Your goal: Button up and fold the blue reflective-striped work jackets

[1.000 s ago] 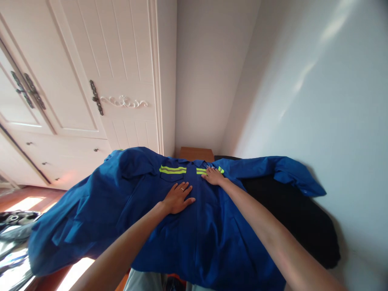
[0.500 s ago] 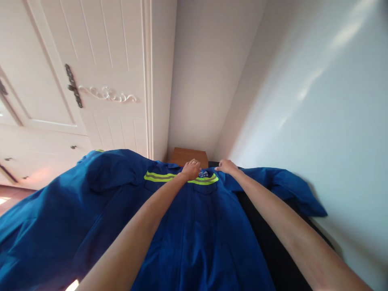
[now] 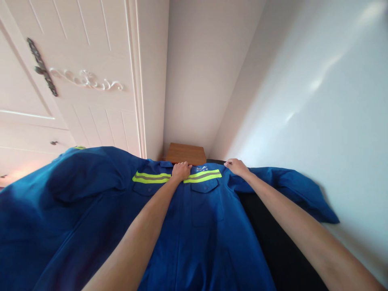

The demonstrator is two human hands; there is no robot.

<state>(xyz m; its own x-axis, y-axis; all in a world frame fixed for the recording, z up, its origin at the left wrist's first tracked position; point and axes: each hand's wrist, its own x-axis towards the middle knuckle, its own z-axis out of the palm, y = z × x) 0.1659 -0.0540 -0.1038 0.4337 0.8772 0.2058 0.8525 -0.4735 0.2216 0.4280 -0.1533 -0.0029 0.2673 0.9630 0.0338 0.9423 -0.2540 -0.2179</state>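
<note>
- Left hand: on the collar of the jacket, at the neck, back of hand up. Fingers bent; fingertips hidden on the far side, so cannot tell whether cloth is gripped.
- Right hand: at the jacket's right-side shoulder as seen, thumb and forefinger pressed together, pinching the cloth by its upper edge.
- Jacket: blue, front up, spread over a black surface; collar by the surface's far edge, body running toward the wearer.
- Sleeves: one reaches out left, large in view; the other goes right, past the black surface's right edge, cuff near the wall.
- Chest: yellow-green stripes with a grey middle band, both sides of the front; flap pocket below the right one, logo just above.
- Beyond the collar: brown wooden block, in the corner.
- Left: pale cabinet, dark ornate handle, white scrollwork, small knob lower down.
- Wall, right: pale, slanting streak of light.
</note>
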